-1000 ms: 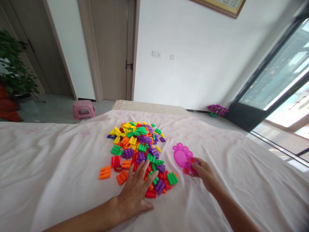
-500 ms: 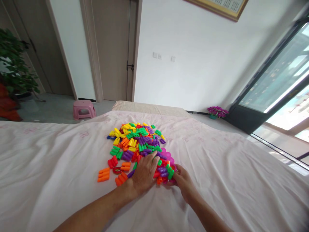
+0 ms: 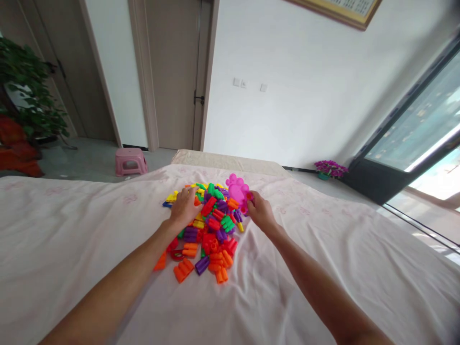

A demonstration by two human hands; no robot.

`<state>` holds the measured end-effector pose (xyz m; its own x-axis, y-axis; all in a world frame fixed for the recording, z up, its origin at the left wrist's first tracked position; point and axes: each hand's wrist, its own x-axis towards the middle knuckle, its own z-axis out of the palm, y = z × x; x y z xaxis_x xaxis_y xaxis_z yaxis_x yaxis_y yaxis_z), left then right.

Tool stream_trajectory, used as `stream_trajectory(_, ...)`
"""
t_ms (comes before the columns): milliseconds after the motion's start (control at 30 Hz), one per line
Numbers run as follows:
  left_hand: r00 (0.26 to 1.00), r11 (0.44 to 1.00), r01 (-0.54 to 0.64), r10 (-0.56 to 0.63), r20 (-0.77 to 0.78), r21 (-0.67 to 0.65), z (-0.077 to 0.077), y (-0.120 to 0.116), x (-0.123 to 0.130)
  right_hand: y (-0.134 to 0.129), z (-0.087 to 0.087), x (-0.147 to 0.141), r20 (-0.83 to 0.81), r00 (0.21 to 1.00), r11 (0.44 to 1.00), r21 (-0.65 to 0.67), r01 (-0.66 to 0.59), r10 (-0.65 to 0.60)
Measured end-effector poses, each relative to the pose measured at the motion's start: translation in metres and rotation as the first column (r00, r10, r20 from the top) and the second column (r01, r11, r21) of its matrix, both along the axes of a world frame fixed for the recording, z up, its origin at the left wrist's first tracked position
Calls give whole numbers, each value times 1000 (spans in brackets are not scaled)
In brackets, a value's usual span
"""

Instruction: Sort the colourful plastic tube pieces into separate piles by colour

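1. we see the pink paw-shaped piece (image 3: 237,187) at the far right edge of the heap of bright blocks (image 3: 213,223), with an orange block (image 3: 233,204) overlapping its front in our view.
2. our right grip (image 3: 263,212) is closed on the piece's right edge.
3. our left grip (image 3: 184,207) is over the heap's left side, fingers bent; we cannot tell whether it holds a block.
4. nearest us on the pale floral cloth (image 3: 273,297) lie loose orange pieces (image 3: 184,270) and a purple block (image 3: 202,265).
5. beyond, we have a pink stool (image 3: 131,152) to the left, a door (image 3: 172,72) and magenta flowers (image 3: 330,168) to the right.
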<state>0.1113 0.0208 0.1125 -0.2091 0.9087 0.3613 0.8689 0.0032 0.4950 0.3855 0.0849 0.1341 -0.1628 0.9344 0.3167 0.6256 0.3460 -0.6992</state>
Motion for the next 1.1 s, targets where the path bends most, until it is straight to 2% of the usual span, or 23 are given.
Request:
stream_trajectory(67,1000,993,-30,30,1,-114,-14,-6,-20,33,-5,13,-89,994,993,-103,60,-69)
stream_trajectory(167,999,971,-26,34,27,-236,-38,-18,-41,76,-19,33,-213,947,939,-297,172,-241)
stream_trajectory(233,999,956,13,3,54,-294,-51,-25,-49,94,-29,41,-227,924,908,-362,213,-307)
stream_trajectory(333,996,942,44,-16,86,-332,-62,-29,-54,103,-42,40,-235,927,891,-418,175,-292)
stream_trajectory(433,990,954,79,-40,137,-290,-69,-27,-54,96,-53,25,-269,942,874,-483,50,-202)
stream_trajectory(500,966,966,153,-103,236,-207,-72,-24,-52,86,-61,10,-298,945,853,-521,-43,-134)
stream_trajectory(600,892,965,256,-211,401,-61,-75,-17,-44,67,-71,-13,-351,935,823,-545,-161,-50)
stream_trajectory(700,813,960,278,-253,525,32,-71,-8,-34,49,-77,-28,-451,892,814,-507,-284,30)
stream_trajectory(767,757,959,273,-260,599,70,-66,-4,-28,40,-77,-32,-481,875,823,-477,-308,48)
stream_trajectory(967,560,938,305,-316,766,163,-48,-2,-19,18,-63,-36,-442,894,851,-438,-289,76)
stream_trajectory(1033,540,935,320,-312,782,152,-41,-5,-20,8,-50,-40,-358,924,876,-394,-280,134)
stream_trajectory(1100,557,939,321,-293,777,124,-32,-9,-24,-4,-32,-44,-191,956,927,-263,-269,223)
